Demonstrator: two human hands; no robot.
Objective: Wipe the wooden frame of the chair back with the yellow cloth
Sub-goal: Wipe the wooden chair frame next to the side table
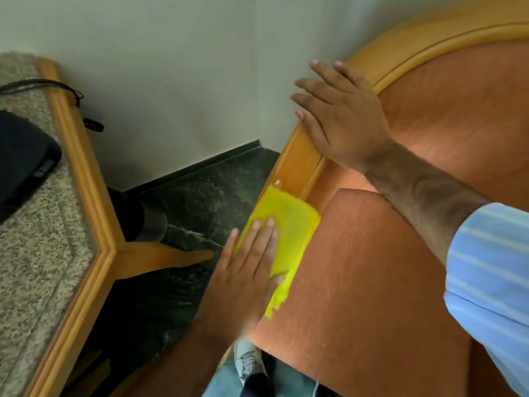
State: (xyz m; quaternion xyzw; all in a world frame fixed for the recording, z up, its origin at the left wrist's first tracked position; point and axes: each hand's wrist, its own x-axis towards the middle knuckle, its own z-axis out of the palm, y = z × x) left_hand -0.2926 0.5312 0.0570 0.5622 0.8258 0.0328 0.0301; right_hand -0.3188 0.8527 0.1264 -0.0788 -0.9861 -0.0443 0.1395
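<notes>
Along the left edge of the chair back, your left hand (pixel 252 259) lies flat with fingers spread, pressing the yellow cloth (pixel 282 224) onto the wooden frame (pixel 297 164); nothing is pinched, the palm alone pins it. Your right hand (pixel 340 116) rests open on the frame higher up, fingers splayed over the rim toward the wall (pixel 171 67), steadying the chair and holding nothing.

The cloth's lower corner hangs loose past your palm. With only flat pressure on it, I judge it could bunch or slide out on a fast stroke, and your bare fingers would rub the wood instead. Half of the cloth sits over the orange cushion (pixel 372 267), so it could drift off the narrow frame and wipe fabric. The small clear bump (pixel 277 183) on the frame just above the cloth may snag it. Your right hand covers a stretch that will go unwiped unless it shifts.

Count: one cloth, one chair, two hands, one table (pixel 83 173) well apart to the left, one black object (pixel 23 156) on it.
</notes>
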